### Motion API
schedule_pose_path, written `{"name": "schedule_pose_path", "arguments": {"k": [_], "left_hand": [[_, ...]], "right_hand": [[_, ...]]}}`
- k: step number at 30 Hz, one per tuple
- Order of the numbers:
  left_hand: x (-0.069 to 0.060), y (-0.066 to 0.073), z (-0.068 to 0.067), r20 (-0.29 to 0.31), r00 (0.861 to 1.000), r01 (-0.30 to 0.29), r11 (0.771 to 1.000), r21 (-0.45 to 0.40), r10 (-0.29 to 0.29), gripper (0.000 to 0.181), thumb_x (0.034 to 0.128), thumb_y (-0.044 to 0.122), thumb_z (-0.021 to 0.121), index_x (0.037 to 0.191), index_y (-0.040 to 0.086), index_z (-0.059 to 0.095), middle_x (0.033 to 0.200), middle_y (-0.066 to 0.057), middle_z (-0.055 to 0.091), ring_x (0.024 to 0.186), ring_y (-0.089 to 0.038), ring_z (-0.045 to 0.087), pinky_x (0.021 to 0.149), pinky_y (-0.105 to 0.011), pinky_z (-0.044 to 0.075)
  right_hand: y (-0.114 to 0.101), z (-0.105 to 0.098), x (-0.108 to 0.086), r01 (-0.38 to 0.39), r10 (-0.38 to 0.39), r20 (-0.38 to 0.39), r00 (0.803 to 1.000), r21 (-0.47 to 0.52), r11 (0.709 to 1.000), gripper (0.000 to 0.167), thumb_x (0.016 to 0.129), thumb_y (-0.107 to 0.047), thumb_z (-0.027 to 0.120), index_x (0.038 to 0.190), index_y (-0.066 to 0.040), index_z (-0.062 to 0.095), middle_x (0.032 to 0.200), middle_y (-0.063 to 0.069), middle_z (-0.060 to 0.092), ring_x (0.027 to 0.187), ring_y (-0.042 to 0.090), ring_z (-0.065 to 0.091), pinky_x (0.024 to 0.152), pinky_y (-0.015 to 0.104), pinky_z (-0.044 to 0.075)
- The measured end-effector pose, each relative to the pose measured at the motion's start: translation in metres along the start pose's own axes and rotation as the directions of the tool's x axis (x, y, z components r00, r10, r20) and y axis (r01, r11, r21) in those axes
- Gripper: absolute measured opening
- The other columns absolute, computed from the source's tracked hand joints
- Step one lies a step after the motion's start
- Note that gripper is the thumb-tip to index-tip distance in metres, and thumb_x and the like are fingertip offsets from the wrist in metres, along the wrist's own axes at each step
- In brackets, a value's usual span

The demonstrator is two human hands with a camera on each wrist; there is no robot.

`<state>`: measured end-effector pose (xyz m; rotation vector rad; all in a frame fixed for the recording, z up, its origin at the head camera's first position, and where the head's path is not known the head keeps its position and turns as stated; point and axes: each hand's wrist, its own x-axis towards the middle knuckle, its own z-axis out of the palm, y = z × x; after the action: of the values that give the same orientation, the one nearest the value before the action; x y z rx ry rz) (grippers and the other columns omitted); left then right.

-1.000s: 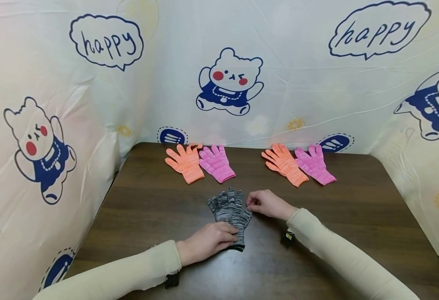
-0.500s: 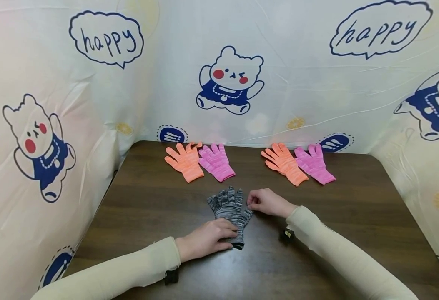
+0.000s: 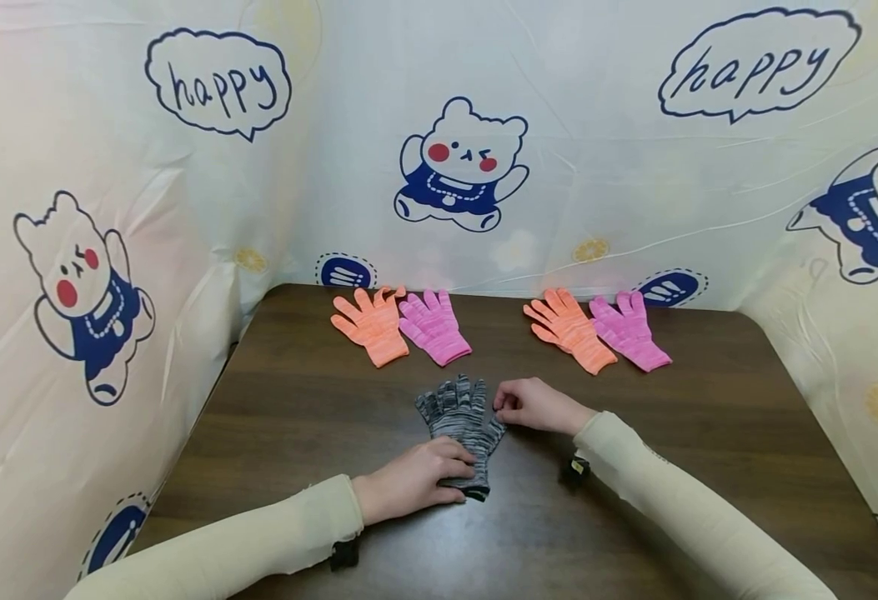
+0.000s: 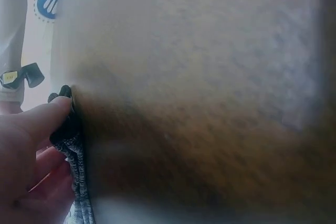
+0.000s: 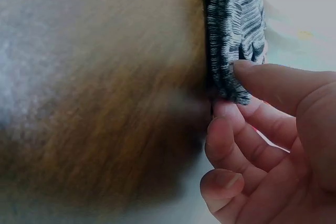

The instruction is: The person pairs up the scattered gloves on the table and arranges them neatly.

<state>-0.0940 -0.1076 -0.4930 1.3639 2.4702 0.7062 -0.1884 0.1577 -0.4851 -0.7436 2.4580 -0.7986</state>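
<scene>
A grey-and-black knit glove (image 3: 457, 421) lies on the table, its fingers pointing away from me and its dark cuff toward me. My left hand (image 3: 412, 479) is at the cuff end, with fingers over the lower palm and thumb by the cuff's left corner. In the left wrist view, that thumb (image 4: 50, 119) presses the bunched dark cuff (image 4: 68, 121) while the other fingers curl beside the knit. My right hand (image 3: 539, 408) pinches the tip of the glove's thumb. The right wrist view shows the striped knit (image 5: 228, 35) between my thumb and curled fingers.
Toward the table's far edge lie an orange glove (image 3: 374, 329) and a pink glove (image 3: 436, 329) on the left. Another orange glove (image 3: 572, 329) and pink glove (image 3: 631, 329) lie to the right. A printed cloth (image 3: 596, 200) hangs behind the brown table (image 3: 273, 417).
My left thumb has shifted from on top of the glove down to its cuff corner, and the left fingers have moved slightly up. My right hand and the glove stay nearly still.
</scene>
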Motion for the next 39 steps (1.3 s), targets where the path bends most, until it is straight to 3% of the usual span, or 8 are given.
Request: {"name": "schedule_pose_path", "arguments": {"k": [8, 16, 25, 31, 39], "left_hand": [[0.0, -0.001, 0.001, -0.053, 0.994, -0.093, 0.991, 0.097, 0.098, 0.03, 0.1023, 0.027, 0.069, 0.129, 0.013, 0.075, 0.142, -0.008, 0.064, 0.138, -0.026, 0.053, 0.114, -0.04, 0.043], [-0.001, 0.0, -0.003, 0.022, 0.997, -0.075, 0.988, 0.132, 0.073, 0.029, 0.104, 0.025, 0.066, 0.131, 0.017, 0.074, 0.147, -0.006, 0.061, 0.147, -0.03, 0.045, 0.117, -0.044, 0.04], [-0.001, 0.0, 0.0, 0.0, 0.993, -0.118, 0.977, 0.179, 0.12, 0.029, 0.1033, 0.025, 0.067, 0.13, 0.017, 0.075, 0.145, -0.005, 0.063, 0.144, -0.027, 0.048, 0.116, -0.043, 0.041], [-0.001, -0.003, 0.003, -0.024, 0.992, -0.122, 0.979, 0.163, 0.127, 0.029, 0.1032, 0.024, 0.067, 0.13, 0.016, 0.074, 0.143, -0.005, 0.064, 0.142, -0.026, 0.05, 0.116, -0.041, 0.041], [-0.001, -0.004, 0.004, -0.016, 0.992, -0.122, 0.982, 0.143, 0.126, 0.029, 0.1034, 0.024, 0.067, 0.13, 0.015, 0.074, 0.142, -0.004, 0.065, 0.142, -0.026, 0.05, 0.116, -0.041, 0.041]], "right_hand": [[0.002, 0.0, 0.001, 0.032, -0.032, 0.003, 0.999, -0.026, 0.999, 0.004, 0.097, -0.014, 0.074, 0.099, -0.012, 0.071, 0.083, -0.006, 0.064, 0.074, 0.008, 0.057, 0.073, 0.026, 0.052], [0.003, 0.0, 0.0, 0.047, -0.047, 0.002, 0.999, -0.024, 0.999, 0.004, 0.097, -0.014, 0.073, 0.097, -0.011, 0.071, 0.082, -0.006, 0.064, 0.073, 0.008, 0.056, 0.071, 0.026, 0.052], [0.005, -0.002, 0.001, 0.064, -0.064, 0.004, 0.998, -0.02, 0.998, 0.004, 0.097, -0.013, 0.073, 0.096, -0.012, 0.07, 0.081, -0.005, 0.064, 0.072, 0.007, 0.055, 0.07, 0.026, 0.05], [0.005, -0.004, 0.002, 0.059, -0.058, 0.021, 0.998, -0.006, 0.998, 0.004, 0.097, -0.014, 0.074, 0.095, -0.012, 0.07, 0.081, -0.005, 0.064, 0.072, 0.007, 0.055, 0.069, 0.026, 0.05], [0.006, -0.012, 0.016, -0.015, 0.015, -0.003, 1.0, 0.065, 0.998, 0.009, 0.1, -0.02, 0.071, 0.103, -0.012, 0.072, 0.086, -0.003, 0.067, 0.074, 0.011, 0.057, 0.07, 0.028, 0.051]]}}
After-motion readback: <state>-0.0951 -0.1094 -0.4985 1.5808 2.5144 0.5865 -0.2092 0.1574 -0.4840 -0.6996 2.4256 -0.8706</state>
